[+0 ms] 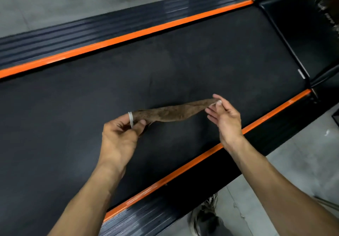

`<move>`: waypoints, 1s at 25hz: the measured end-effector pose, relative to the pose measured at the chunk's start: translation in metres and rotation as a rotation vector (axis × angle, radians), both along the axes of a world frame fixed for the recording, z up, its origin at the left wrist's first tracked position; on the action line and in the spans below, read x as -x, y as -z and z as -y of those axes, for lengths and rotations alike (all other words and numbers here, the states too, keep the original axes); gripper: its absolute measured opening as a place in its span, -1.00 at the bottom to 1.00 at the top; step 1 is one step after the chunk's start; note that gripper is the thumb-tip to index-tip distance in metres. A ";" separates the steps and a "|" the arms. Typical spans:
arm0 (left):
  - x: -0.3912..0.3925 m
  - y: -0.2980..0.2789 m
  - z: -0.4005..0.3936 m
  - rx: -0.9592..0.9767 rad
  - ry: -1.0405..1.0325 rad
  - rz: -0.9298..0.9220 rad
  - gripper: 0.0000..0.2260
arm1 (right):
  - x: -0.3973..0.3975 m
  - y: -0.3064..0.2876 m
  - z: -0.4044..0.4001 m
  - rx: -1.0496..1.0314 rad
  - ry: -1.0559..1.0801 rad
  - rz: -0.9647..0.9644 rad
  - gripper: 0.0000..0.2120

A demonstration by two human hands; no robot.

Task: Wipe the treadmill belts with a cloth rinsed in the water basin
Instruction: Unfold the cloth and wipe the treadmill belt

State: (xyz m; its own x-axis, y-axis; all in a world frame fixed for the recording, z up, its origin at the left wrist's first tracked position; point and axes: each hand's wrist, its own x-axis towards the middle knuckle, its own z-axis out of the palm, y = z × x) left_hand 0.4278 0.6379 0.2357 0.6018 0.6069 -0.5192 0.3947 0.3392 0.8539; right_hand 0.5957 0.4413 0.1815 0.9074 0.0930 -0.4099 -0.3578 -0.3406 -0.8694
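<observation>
Cloth (170, 112) was what you held, a brown one, stretched out in the air in the middle of the frame, just above the black treadmill belt (165, 67). Your left hand (120, 135) pinched one end of it between the thumb and the curled fingers, and a pale band sat on one finger there. Your right hand (224, 118) pinched the other end with the thumb and first finger, while its other fingers stayed spread and loose. The cloth sagged a little between your hands, so it looked soft and floppy, not stiff at all. It looked light too, since two small pinches were enough to hold it up. I could not tell if it was wet. I think a soft cloth like that would bunch up and slip if you held it only by the ends, so to wipe you would want to fold it into a pad and press down on it with a flat palm. The belt ran from the lower left of the frame to the upper right, with an orange stripe (128, 37) along its far edge and another orange strip (183, 169) along its near edge. The grey floor (302, 162) showed at the lower right, with a shoe (205, 215) near the bottom edge. No water basin showed anywhere in the frame. To me the wiping did not look started here.
</observation>
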 end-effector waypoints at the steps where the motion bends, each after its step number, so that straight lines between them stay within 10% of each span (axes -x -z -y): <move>1: -0.004 0.001 0.000 -0.002 0.012 0.021 -0.80 | -0.004 -0.002 0.000 -0.044 0.021 0.014 -0.74; 25: -0.118 0.099 0.033 -0.170 -0.224 0.196 -0.85 | -0.147 0.061 -0.007 -0.144 -0.180 0.013 -0.78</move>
